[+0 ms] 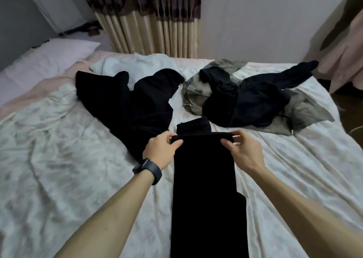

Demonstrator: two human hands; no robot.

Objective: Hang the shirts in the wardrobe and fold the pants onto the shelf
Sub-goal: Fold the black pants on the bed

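Note:
A pair of black pants point(204, 189) lies lengthwise on the bed point(59, 159) in front of me, running from the bottom edge of the view up to a folded far end. My left hand point(161, 151), with a dark watch on its wrist, pinches the left corner of that far fold. My right hand point(243, 149) pinches the right corner. A rumpled black garment point(127, 100) lies just beyond on the left. Further right, another dark garment point(255, 98) rests on top of a grey-green one point(194, 96).
A pale pillow point(51, 61) sits at the bed's far left. Striped curtains point(149, 25) hang behind the bed against a white wall. A pinkish cloth point(345, 61) hangs at the far right, over dark floor beside the bed.

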